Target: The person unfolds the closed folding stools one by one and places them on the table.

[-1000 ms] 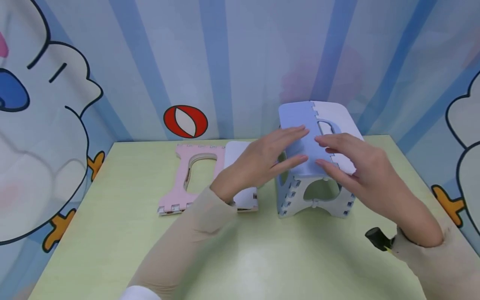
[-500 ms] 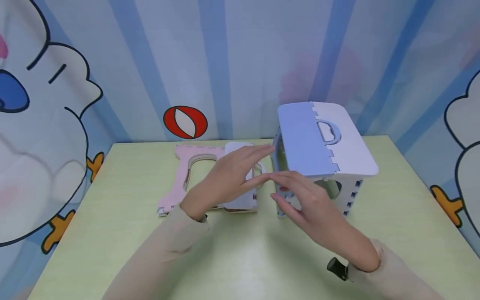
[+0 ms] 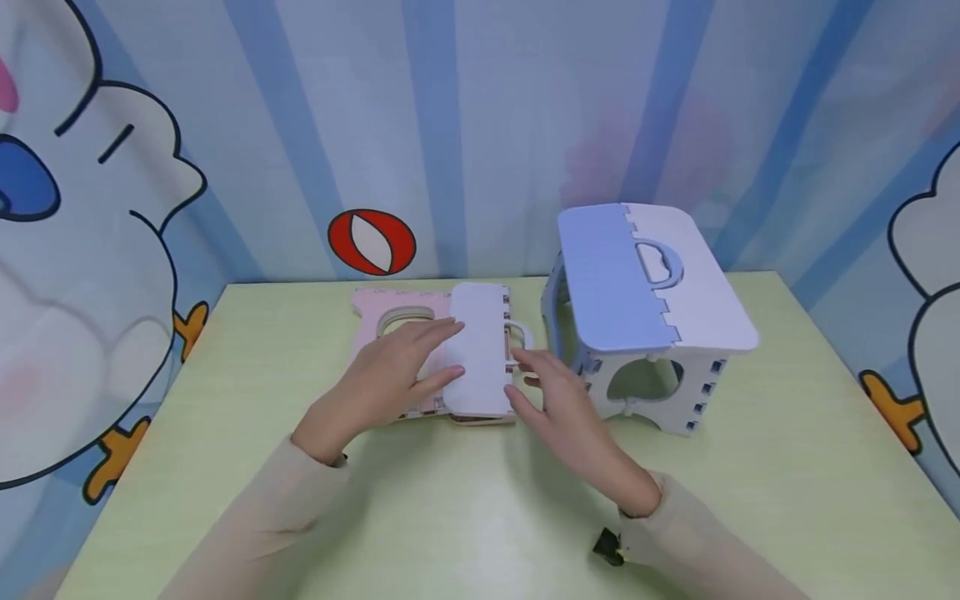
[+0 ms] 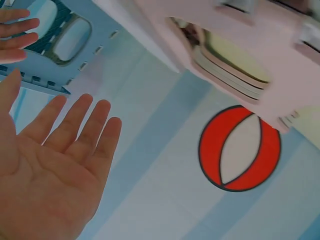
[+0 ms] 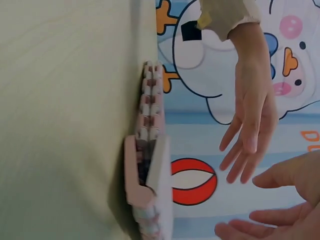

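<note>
A folded step stool (image 3: 478, 358), pink with a white top panel, lies flat on the table. Over its left half hovers my left hand (image 3: 371, 385), fingers extended toward the white panel. My right hand (image 3: 567, 410) is beside the stool's right edge, its fingertips near the white carry handle (image 3: 528, 335). From the right wrist, the folded stool (image 5: 159, 187) shows edge-on, with a gap between it and my right hand (image 5: 287, 200). The left wrist view shows my left hand (image 4: 60, 160) palm toward the camera, fingers spread, holding nothing.
An unfolded step stool (image 3: 615, 283) with a blue and white top stands just right of the folded one. The pale green table (image 3: 480, 517) ends at a striped cartoon backdrop (image 3: 495, 125), which also rises on both sides.
Both hands have moved left and toward me, from above the blue and white stool to the folded pink and white one. Neither stool has visibly moved.
</note>
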{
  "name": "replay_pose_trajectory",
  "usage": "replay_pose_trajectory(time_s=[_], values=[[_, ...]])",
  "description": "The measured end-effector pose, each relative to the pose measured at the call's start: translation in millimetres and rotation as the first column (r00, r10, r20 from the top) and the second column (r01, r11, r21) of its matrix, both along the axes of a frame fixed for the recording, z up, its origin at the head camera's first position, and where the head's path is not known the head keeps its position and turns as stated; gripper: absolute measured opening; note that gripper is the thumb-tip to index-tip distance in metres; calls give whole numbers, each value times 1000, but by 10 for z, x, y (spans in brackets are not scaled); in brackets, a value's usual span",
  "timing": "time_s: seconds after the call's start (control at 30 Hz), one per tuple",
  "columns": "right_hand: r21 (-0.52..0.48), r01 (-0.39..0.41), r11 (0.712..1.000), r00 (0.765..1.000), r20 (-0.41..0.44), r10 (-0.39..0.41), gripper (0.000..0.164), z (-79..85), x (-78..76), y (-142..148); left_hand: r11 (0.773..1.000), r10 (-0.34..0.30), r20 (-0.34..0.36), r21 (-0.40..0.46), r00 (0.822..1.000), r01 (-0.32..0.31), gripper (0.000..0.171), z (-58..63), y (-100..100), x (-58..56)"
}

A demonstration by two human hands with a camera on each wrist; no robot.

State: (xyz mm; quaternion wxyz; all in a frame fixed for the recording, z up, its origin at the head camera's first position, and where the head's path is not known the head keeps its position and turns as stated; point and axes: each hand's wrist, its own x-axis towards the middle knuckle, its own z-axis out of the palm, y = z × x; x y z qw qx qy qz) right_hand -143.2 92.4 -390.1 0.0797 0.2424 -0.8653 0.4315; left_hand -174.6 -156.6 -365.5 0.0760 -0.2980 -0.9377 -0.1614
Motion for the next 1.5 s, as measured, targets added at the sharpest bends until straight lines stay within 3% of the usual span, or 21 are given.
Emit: replay_pose_trajectory(time_s=[0.27,0.4,0.57,0.7,0.87,1.1,1.23,1.3,1.37,1.5], values=[[-93,124,988,979,176,-106,50,-191,-204,-175,995,80,74,-59,994,-75,56,-115,-312,80],[-142,171,975,969,205,-140,49,-300,-284,-229,991,122,145,-62,982,-114,54,-192,-422,115],[-111,243,964,953,212,-216,52,-385,-362,-267,983,169,176,-108,970,-151,52,-279,-521,145],[-106,294,950,929,268,-257,60,-423,-441,-284,973,203,173,-149,964,-178,51,-306,-574,164],[-118,335,935,901,332,-281,65,-457,-541,-331,954,248,156,-209,956,-213,31,-321,-607,185],[-189,429,883,824,483,-297,72,-489,-610,-419,934,297,122,-241,947,-262,32,-360,-601,222],[-270,483,833,783,560,-273,75,-501,-640,-463,938,297,126,-224,947,-264,29,-390,-624,243],[-335,513,790,762,602,-240,75,-506,-659,-475,945,281,115,-209,953,-254,25,-401,-637,253],[-417,546,727,742,644,-188,75,-506,-671,-484,956,242,95,-192,966,-221,19,-418,-651,263],[-560,606,565,716,693,-81,76,-496,-679,-506,971,146,27,-194,989,-138,14,-460,-685,287]])
